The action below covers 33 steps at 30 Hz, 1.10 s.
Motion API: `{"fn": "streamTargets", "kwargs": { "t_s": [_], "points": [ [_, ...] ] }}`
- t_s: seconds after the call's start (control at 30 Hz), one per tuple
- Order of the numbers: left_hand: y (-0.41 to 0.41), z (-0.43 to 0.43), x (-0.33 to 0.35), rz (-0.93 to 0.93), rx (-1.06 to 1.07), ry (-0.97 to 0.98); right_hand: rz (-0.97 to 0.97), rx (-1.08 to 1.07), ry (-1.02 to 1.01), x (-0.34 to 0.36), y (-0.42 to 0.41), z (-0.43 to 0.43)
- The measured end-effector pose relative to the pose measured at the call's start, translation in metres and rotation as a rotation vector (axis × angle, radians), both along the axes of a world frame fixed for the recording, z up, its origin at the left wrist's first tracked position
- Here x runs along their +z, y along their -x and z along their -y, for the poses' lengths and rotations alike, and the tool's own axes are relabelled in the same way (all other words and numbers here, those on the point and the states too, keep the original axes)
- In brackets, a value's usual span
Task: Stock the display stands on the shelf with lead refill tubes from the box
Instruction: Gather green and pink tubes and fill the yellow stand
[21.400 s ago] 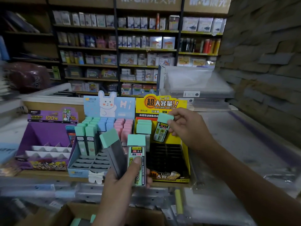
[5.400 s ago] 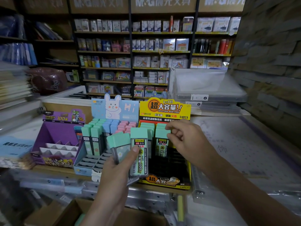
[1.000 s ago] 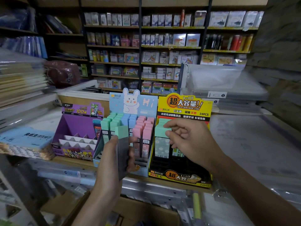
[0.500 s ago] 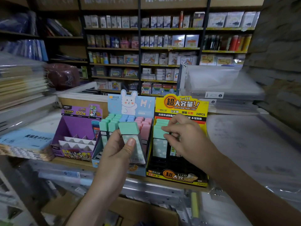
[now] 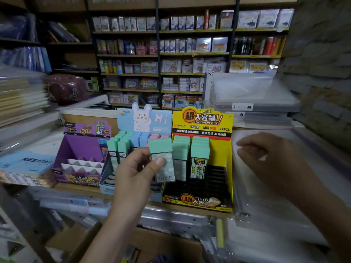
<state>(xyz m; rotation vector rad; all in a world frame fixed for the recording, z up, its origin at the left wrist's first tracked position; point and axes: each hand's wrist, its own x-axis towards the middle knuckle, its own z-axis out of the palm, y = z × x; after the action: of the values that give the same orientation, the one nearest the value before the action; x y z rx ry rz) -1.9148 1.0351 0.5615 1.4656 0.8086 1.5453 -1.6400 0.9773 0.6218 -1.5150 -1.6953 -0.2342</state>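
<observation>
My left hand grips a lead refill tube with a mint-green cap, thumb pressed on its clear body, in front of the stands. The yellow-and-black display stand holds two rows of green-capped tubes at its back, with black slots showing in front of them. The blue bunny stand to its left holds green, blue and pink tubes. My right hand hovers to the right of the yellow stand, fingers loosely curled, holding nothing. The cardboard box sits below the shelf edge.
A purple display stand stands at the left with white dividers. Stacked notebooks lie further left. Clear plastic folders cover the shelf at the right, with a clear case behind. Stocked shelves fill the back wall.
My right hand has left the tubes in the yellow stand and drawn away to the right, holding nothing. My left hand has lifted its tube a little closer to the yellow stand.
</observation>
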Motion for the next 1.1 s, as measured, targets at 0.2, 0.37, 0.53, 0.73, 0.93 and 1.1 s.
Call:
{"fn": "streamTargets", "kwargs": {
  "t_s": [0.2, 0.37, 0.53, 0.73, 0.93, 1.1],
  "points": [
    [-0.009, 0.004, 0.002, -0.06, 0.019, -0.024, 0.14, -0.17, 0.114, -0.02, -0.044, 0.024],
    [-0.012, 0.004, 0.002, -0.246, 0.104, -0.134, 0.116, -0.161, 0.044, -0.045, -0.047, 0.026],
    [-0.015, 0.008, 0.0, -0.489, 0.272, -0.229, 0.142, -0.171, -0.008, -0.056, -0.049, 0.024],
    [-0.018, 0.007, -0.005, -0.593, 0.4, -0.252, 0.141, -0.153, -0.057, -0.06, -0.051, 0.02],
    [-0.02, 0.003, -0.002, -0.765, 0.48, -0.364, 0.116, -0.132, -0.049, -0.064, -0.053, 0.02],
    [-0.023, 0.0, -0.011, -0.736, 0.49, -0.332, 0.113, -0.129, -0.026, -0.066, -0.055, 0.02]
  ]
}}
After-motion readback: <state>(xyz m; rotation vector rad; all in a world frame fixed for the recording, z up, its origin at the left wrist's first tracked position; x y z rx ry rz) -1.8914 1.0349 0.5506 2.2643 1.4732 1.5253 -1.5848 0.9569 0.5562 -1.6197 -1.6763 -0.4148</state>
